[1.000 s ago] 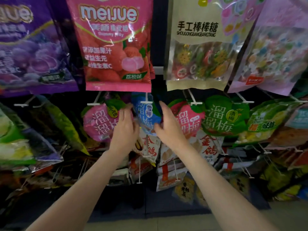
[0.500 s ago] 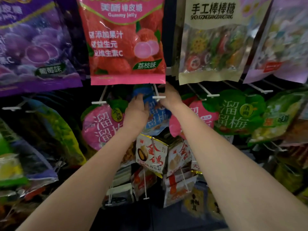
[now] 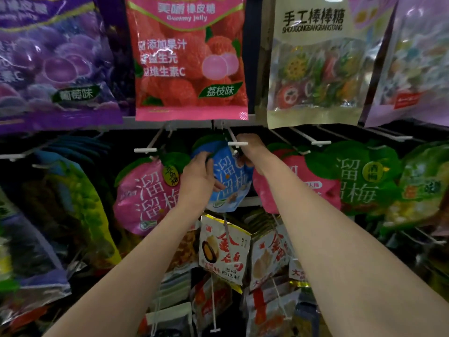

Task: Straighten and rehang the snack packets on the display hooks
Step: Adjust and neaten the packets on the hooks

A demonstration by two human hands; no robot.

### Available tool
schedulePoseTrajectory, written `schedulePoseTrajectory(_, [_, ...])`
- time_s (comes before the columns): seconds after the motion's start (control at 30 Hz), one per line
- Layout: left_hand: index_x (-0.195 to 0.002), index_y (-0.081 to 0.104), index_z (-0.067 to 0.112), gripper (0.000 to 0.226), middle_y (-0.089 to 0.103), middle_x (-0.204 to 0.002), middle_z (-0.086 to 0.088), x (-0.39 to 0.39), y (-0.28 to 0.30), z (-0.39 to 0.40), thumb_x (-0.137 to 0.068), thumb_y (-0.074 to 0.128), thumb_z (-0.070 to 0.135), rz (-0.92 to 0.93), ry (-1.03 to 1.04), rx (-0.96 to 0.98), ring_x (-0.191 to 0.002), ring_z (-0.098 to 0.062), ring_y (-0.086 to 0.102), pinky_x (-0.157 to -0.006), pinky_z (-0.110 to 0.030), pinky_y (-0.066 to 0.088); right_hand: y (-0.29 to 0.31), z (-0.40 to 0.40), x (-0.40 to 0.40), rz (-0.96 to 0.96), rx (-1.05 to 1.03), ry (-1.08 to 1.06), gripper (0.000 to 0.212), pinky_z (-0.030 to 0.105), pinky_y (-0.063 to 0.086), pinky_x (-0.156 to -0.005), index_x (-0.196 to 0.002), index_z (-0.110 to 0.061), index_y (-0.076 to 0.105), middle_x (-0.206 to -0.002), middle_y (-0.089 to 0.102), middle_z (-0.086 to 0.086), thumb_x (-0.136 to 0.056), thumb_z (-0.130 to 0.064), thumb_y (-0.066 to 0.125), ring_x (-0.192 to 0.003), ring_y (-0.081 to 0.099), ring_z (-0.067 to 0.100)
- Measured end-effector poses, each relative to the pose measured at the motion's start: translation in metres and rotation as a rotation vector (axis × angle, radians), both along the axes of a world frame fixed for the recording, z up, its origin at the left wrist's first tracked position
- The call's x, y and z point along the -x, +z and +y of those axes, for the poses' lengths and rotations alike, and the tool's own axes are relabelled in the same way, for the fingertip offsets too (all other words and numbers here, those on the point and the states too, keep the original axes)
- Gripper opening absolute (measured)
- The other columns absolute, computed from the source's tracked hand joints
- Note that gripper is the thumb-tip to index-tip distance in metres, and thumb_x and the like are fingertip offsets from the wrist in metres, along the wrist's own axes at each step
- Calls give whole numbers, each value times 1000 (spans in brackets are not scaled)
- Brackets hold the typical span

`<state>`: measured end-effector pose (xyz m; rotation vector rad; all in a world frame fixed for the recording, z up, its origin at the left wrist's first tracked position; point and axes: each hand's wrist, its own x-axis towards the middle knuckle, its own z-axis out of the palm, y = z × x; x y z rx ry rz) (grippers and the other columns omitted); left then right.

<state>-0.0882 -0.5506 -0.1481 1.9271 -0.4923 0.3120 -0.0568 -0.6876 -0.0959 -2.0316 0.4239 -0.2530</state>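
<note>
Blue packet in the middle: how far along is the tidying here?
Done: the pink packet and green packet beside it hang straight. In hand: the left hand and right hand hold the blue packet at its hook. Left: the tilted packets below.

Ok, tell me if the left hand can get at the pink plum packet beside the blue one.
Probably yes. The left hand grips the blue packet, and the pink packet hangs right beside it on the left with nothing in front. It would have to let go of the blue one first.
</note>
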Motion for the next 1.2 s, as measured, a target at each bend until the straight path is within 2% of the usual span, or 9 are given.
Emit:
schedulePoseTrajectory(0.27, [-141,32,8,40,59,-60,-7,5,15,0,-102,30,14,186,-36,47,-39,-1,56,-46,-14,49,5,7,21,-74,-44,-39,43,26,38,-42,-54,-8,36,-53,43,9,-96,-7,39,-42,48,20])
schedulePoseTrajectory(0.37, [-134,41,6,35,60,-61,-8,9,21,9,-101,31,14,131,7,-50,-42,-4,56,-53,-21,52,2,16,48,-206,22,-53,40,34,44,-51,-57,-11,35,-54,42,7,-96,-4,37,-49,52,30])
schedulePoseTrajectory(0.5, [-118,52,0,27,50,-53,2,21,26,21,-99,36,12,1,1,-209,-36,-2,51,-43,-11,42,2,25,82,-273,146,-103,30,50,50,-61,-65,-7,46,-60,49,12,-94,-3,39,-61,59,39])
schedulePoseTrajectory(0.63, [-119,54,0,27,49,-57,8,34,27,36,-97,40,10,-43,-42,-322,-35,-3,47,-46,-11,42,1,34,111,-265,195,-120,23,33,46,-71,-90,-1,61,-88,52,8,-95,-5,39,-71,56,24])
schedulePoseTrajectory(0.73, [-116,55,-3,25,60,-88,-15,41,30,42,-96,42,7,-52,-90,-332,-40,-10,52,-52,-11,42,2,36,118,-221,202,-130,25,22,40,-77,-108,-1,60,-104,43,2,-95,-7,39,-86,57,24])
schedulePoseTrajectory(0.87, [-120,53,6,26,43,-121,-12,44,40,41,-95,44,9,-98,-49,-417,-56,-24,60,-61,-39,54,4,38,132,-183,192,-116,34,18,41,-70,-128,-13,47,-133,37,2,-95,-9,42,-85,58,16])
schedulePoseTrajectory(0.97, [-111,52,7,19,45,-118,-12,43,53,40,-93,48,13,-144,29,-464,-63,-29,62,-57,-44,52,-4,40,143,-168,216,-141,43,16,39,-75,-135,-13,38,-140,35,2,-94,-7,45,-105,56,18])
schedulePoseTrajectory(1.1, [-101,49,6,14,55,-97,-8,29,62,31,-95,47,18,-84,-11,-567,-64,-25,65,-61,-35,48,-8,42,138,-167,212,-85,46,37,48,-92,-141,-13,31,-144,35,3,-96,-16,44,-113,58,26])
schedulePoseTrajectory(1.2, [-100,49,3,12,56,-92,-10,23,60,28,-96,44,13,-24,-8,-563,-64,-24,66,-62,-34,48,-4,38,132,-174,232,-85,46,27,39,-97,-142,-11,30,-146,36,4,-98,-17,41,-124,48,23])
